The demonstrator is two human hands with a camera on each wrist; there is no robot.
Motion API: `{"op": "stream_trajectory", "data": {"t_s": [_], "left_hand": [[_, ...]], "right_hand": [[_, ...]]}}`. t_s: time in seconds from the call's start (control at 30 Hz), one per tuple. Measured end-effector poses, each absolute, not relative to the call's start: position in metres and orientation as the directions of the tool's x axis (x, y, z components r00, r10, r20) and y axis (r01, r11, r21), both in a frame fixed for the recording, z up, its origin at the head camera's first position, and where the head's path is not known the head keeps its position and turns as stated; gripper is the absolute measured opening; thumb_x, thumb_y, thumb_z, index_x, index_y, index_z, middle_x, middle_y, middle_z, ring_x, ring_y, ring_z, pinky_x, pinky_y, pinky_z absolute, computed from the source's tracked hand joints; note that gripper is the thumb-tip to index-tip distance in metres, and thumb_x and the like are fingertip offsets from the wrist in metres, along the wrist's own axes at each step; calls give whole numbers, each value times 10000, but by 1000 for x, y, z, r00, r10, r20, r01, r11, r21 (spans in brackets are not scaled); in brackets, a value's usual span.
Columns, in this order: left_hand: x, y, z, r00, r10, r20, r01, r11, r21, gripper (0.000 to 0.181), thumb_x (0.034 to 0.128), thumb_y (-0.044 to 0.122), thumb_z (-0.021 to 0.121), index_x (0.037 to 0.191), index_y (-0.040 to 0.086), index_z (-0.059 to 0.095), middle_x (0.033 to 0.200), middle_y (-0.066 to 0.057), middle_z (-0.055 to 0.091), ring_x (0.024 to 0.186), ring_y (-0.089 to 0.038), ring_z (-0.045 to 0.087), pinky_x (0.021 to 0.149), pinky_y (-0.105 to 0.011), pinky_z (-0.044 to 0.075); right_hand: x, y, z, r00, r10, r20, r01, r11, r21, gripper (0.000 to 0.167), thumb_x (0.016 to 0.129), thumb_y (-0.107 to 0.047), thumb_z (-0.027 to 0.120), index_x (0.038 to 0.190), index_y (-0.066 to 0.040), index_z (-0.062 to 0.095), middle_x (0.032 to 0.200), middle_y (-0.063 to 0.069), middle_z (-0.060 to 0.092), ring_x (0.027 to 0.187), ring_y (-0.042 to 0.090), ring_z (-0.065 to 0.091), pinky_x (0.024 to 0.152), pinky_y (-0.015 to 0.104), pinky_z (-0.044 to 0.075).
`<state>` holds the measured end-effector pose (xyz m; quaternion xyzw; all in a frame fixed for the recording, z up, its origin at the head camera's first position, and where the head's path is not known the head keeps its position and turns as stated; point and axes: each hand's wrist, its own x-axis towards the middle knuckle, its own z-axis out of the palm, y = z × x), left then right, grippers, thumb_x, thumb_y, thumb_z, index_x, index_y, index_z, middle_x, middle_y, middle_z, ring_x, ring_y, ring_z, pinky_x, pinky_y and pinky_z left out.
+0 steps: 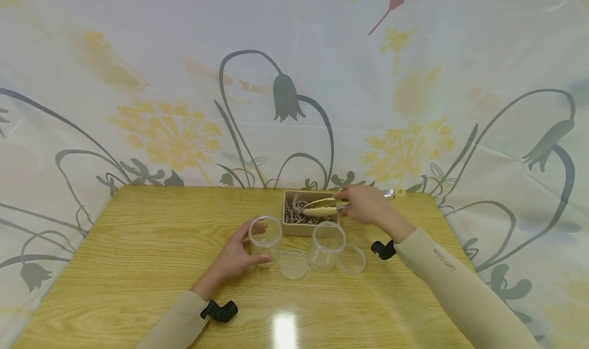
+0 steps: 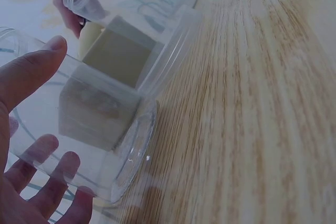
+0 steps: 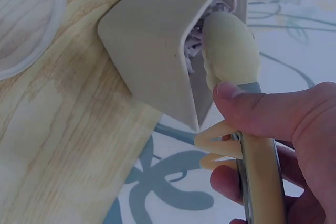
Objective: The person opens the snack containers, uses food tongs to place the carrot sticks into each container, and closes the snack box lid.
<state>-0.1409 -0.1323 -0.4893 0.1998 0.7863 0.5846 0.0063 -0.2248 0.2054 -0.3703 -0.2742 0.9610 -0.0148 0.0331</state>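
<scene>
- Cream tongs (image 1: 319, 212), one pair: right hand (image 1: 365, 204), arm (image 1: 460, 282) extended, grips them, tips at one box (image 1: 301, 230) of paper shreds (image 1: 294, 213).
- Left hand (image 1: 236, 254) curves thumb and fingers round one clear jar (image 1: 266, 242).
- Second jar (image 1: 323, 254), two clear lids (image 1: 293, 265): between the hands.

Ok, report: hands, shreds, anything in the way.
Left hand holds left jar. Right hand grips tongs at open box. Shreds in box. Right jar before box, possible obstacle.
</scene>
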Motion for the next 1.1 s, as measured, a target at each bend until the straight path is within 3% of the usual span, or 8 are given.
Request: {"op": "stream_trajectory", "data": {"t_s": [0.23,0.63,1.1], "left_hand": [[-142,-133,-490,-923,317,216,301,248,921,883,736,119,894,1488,117,429,1354,-189,567,1286,-345,495,996,-594,430],[-143,-133,-493,-923,320,214,298,242,923,897,731,117,898,1492,114,422,1361,-199,558,1290,-329,496,994,-564,442],[-146,-131,-493,-930,302,209,281,221,934,870,731,81,892,1473,106,438,1353,-198,558,1274,-361,502,1013,-543,441]], "right_hand": [[-224,213,-364,-849,-528,7,-527,848,-59,434,846,-258,807,1252,-140,712,1177,78,668,770,189,651,478,280,415],[-223,216,-365,-836,-527,152,-543,835,-94,400,836,-234,819,1213,-131,733,1104,64,695,783,191,662,597,342,507],[-222,224,-357,-828,-518,215,-552,822,-143,388,825,-187,827,1193,-103,738,1033,71,693,683,141,619,552,310,474]]}}
